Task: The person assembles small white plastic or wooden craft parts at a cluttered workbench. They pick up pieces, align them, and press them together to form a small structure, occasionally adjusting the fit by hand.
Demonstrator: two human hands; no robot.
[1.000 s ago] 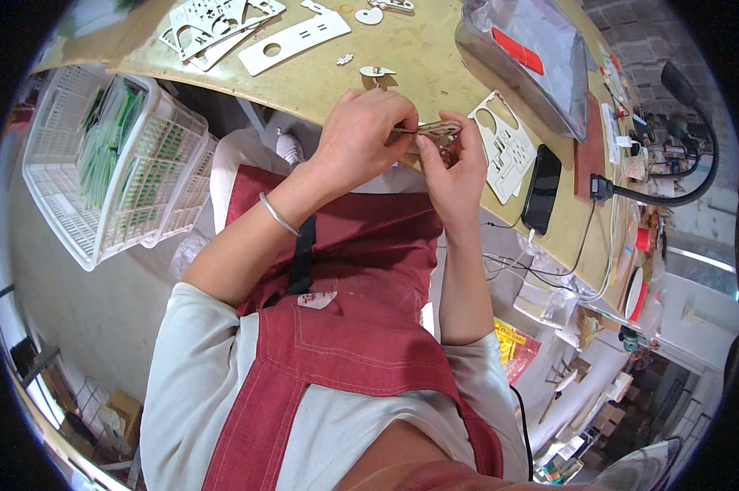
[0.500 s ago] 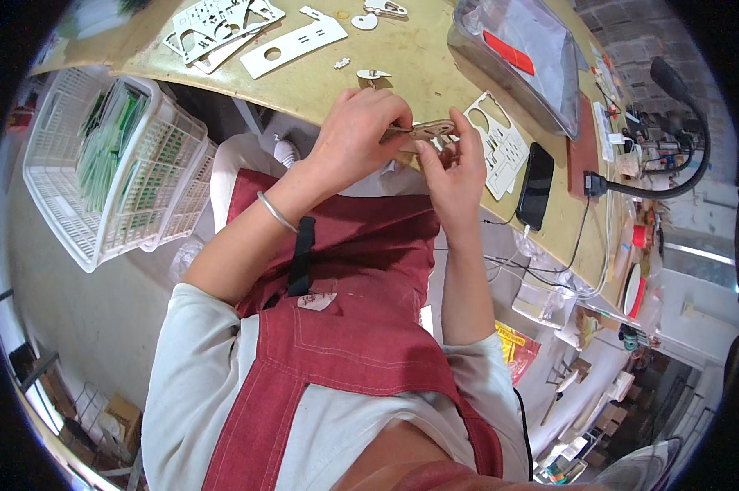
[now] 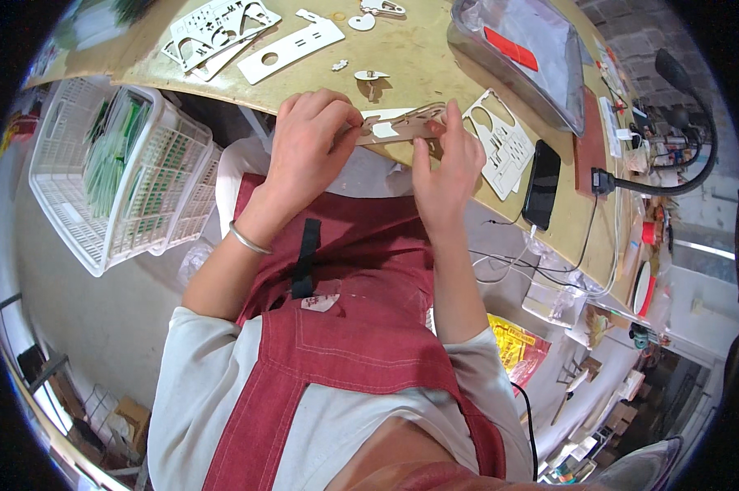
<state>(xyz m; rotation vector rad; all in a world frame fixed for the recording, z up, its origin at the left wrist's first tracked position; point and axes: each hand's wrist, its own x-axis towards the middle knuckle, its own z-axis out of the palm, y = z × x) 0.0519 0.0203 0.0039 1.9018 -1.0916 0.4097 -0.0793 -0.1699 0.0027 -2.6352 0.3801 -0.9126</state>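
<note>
Between my two hands is a small assembly of thin wooden cut-out pieces, held near the table's front edge. My left hand is closed on its left end, with the fingertips partly hidden behind the wood. The thumb and fingers of my right hand pinch its right end. Just beyond, a small wooden part with a rounded top stands on the table. A cut-out wooden sheet lies right of my right hand.
More cut-out sheets and a long panel with a round hole lie on the table. At right are a clear plastic bin, a black phone on a cable and a gooseneck lamp. White baskets stand left.
My left hand has moved left, away from my right hand, so more of the wooden assembly shows between them. It now lies more level. The view has shifted slightly.
</note>
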